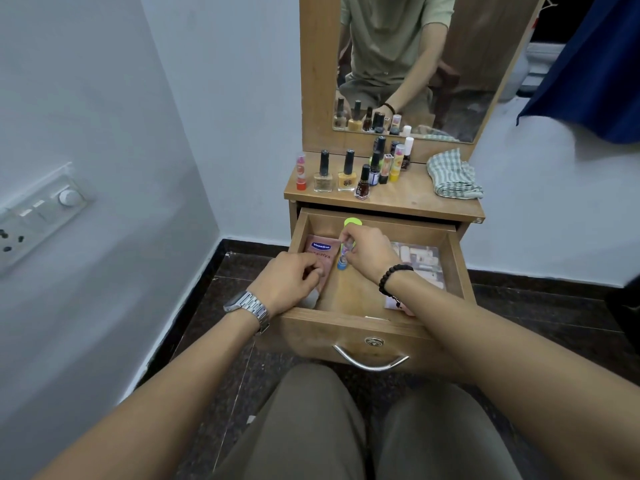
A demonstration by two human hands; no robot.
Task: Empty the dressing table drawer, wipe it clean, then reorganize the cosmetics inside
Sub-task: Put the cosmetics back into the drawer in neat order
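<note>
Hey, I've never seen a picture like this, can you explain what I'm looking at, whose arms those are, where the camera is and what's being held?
There is no machine here. The single picture comes from a camera worn on a person's head, looking down at their own arms. They sit facing a small dressing table with a mirror. The drawer is pulled open. The left hand, with the watch, rests on a pink Vaseline pack lying in the drawer. The right hand, with the bead bracelet, pinches a small tube with a blue end in its fingers. On the tabletop stand nail polish bottles and lipsticks, with a folded checked cloth to the right.
</note>
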